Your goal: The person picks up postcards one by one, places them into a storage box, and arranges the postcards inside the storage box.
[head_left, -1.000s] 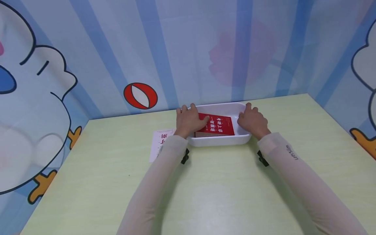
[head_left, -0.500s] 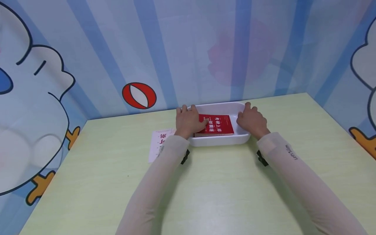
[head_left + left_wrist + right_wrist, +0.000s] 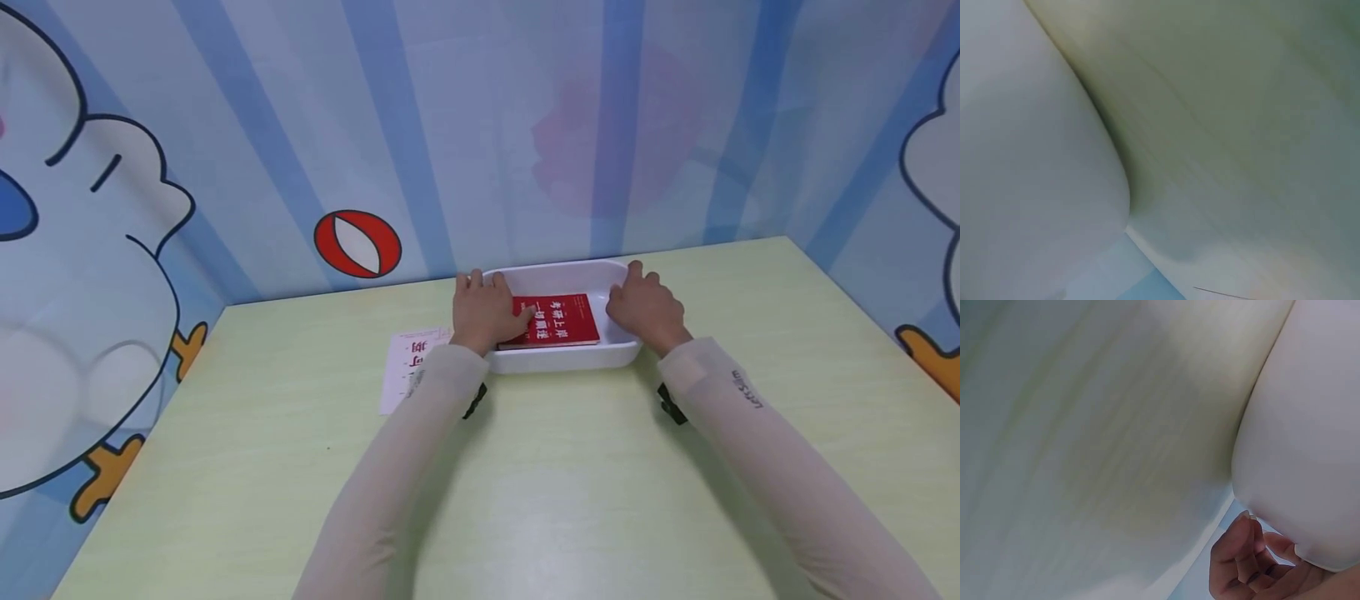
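A white plastic tray stands on the table near the wall. A red book with white printed characters lies flat inside it, its left part hidden under my left hand. My left hand is over the tray's left end, thumb stretched across the book's cover; what its other fingers do is hidden in the head view. At the opposite end my right hand grips the tray's rim. In the right wrist view its curled fingers show beside the white tray wall. The left wrist view shows the tray's wall but no clear fingers.
A pale sheet or booklet with red characters lies left of the tray, partly covered by my left sleeve. The light yellow-green table extends in front. A blue striped wall cloth stands close behind the tray.
The book's raised left side has come down, so the book now lies flat in the tray. My left hand has shifted slightly right; the right hand keeps its place.
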`<state>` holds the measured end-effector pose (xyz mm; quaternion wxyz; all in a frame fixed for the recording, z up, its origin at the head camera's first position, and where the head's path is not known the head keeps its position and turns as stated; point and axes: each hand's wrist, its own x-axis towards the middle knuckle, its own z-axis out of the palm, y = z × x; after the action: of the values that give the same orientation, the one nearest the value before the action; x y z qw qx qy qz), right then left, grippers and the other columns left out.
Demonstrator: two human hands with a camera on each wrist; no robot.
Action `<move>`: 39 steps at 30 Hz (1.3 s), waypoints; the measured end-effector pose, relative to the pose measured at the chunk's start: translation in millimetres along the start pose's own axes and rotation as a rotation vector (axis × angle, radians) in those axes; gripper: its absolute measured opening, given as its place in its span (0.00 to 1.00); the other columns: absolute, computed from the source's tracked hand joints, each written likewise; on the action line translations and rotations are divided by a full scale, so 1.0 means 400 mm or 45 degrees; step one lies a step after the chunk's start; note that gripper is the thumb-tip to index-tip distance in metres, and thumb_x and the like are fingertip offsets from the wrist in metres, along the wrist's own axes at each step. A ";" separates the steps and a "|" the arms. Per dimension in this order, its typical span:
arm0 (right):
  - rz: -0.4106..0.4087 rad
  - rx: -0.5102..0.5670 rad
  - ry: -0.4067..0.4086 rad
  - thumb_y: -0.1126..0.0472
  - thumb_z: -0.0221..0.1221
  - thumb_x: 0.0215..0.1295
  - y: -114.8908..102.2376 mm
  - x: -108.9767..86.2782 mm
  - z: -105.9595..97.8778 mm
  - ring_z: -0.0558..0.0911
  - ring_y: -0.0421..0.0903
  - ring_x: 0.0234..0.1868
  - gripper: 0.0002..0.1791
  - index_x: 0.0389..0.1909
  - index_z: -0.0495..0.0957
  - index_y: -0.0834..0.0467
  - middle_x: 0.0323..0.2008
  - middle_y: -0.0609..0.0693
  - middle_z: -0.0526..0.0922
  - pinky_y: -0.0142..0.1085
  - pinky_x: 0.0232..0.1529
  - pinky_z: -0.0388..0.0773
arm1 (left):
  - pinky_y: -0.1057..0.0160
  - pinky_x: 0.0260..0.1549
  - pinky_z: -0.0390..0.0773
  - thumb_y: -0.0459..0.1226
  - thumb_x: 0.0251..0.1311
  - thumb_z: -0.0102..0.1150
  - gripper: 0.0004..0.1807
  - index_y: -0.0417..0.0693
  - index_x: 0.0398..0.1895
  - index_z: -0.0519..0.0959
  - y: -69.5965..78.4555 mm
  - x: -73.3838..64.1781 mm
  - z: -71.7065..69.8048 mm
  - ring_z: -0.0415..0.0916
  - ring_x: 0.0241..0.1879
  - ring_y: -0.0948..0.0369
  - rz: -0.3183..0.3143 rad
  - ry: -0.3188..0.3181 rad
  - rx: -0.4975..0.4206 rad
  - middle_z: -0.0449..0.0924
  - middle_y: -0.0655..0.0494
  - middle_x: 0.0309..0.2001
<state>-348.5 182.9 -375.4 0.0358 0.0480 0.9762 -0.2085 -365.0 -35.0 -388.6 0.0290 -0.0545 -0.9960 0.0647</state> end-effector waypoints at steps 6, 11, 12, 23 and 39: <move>-0.016 0.002 -0.005 0.52 0.40 0.75 -0.002 0.002 0.001 0.76 0.66 0.51 0.35 0.73 0.47 0.70 0.58 0.72 0.67 0.64 0.54 0.76 | 0.50 0.72 0.54 0.66 0.63 0.46 0.41 0.45 0.66 0.67 0.001 -0.003 0.001 0.63 0.64 0.53 0.006 -0.032 0.069 0.77 0.50 0.59; -0.014 0.003 -0.006 0.52 0.40 0.75 -0.002 0.002 0.000 0.75 0.66 0.52 0.35 0.73 0.47 0.69 0.58 0.72 0.67 0.64 0.54 0.76 | 0.50 0.73 0.52 0.66 0.65 0.43 0.42 0.45 0.70 0.64 0.002 -0.004 -0.002 0.61 0.68 0.52 0.016 -0.062 0.109 0.74 0.50 0.64; -0.015 0.004 -0.006 0.52 0.39 0.75 -0.002 0.002 0.000 0.75 0.66 0.52 0.35 0.73 0.47 0.69 0.58 0.72 0.67 0.64 0.54 0.76 | 0.50 0.73 0.52 0.66 0.65 0.42 0.42 0.45 0.70 0.64 0.002 -0.005 -0.003 0.60 0.68 0.52 0.016 -0.068 0.118 0.74 0.50 0.65; -0.014 0.007 -0.015 0.52 0.39 0.75 -0.001 0.002 -0.001 0.76 0.67 0.52 0.35 0.73 0.47 0.69 0.58 0.72 0.67 0.64 0.54 0.76 | 0.52 0.70 0.54 0.66 0.67 0.39 0.41 0.44 0.68 0.66 0.007 -0.013 -0.012 0.62 0.63 0.52 0.032 -0.077 0.172 0.76 0.50 0.61; -0.014 0.025 -0.032 0.51 0.39 0.74 0.004 0.003 -0.002 0.75 0.67 0.53 0.35 0.72 0.47 0.69 0.58 0.72 0.67 0.64 0.55 0.75 | 0.51 0.64 0.61 0.58 0.72 0.41 0.32 0.45 0.67 0.66 -0.004 0.003 -0.001 0.68 0.55 0.52 0.021 0.076 -0.171 0.80 0.49 0.57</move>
<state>-349.5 184.8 -375.3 0.0467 0.0405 0.9738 -0.2187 -366.3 -36.6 -388.1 0.0546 -0.0664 -0.9963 -0.0036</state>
